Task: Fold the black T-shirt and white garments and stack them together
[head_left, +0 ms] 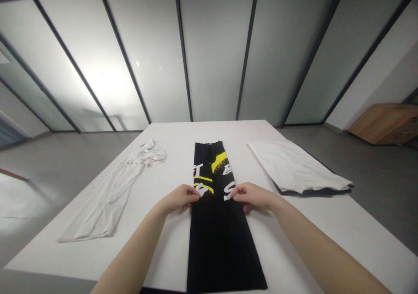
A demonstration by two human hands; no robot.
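In the head view, black trousers (225, 237) lie lengthwise along the middle of the white tabletop (171, 255), waistband (209, 144) at the far end and leg ends near. The left hand (180, 197) has its grip nearly closed, thumb drawn to the fingers on the left edge of the cloth; the right hand (253, 196) pinches the right edge likewise, at the lower end of the yellow-and-white print (219, 162). Being opposite each other, the hands probably keep the cloth even across its width. The trousers lie flat, which likely suits handling both edges together. A crumpled white garment (111, 198) lies left, and a flatter pale cloth (298, 165) with dark edging right, both well apart, perhaps leaving the hands room.
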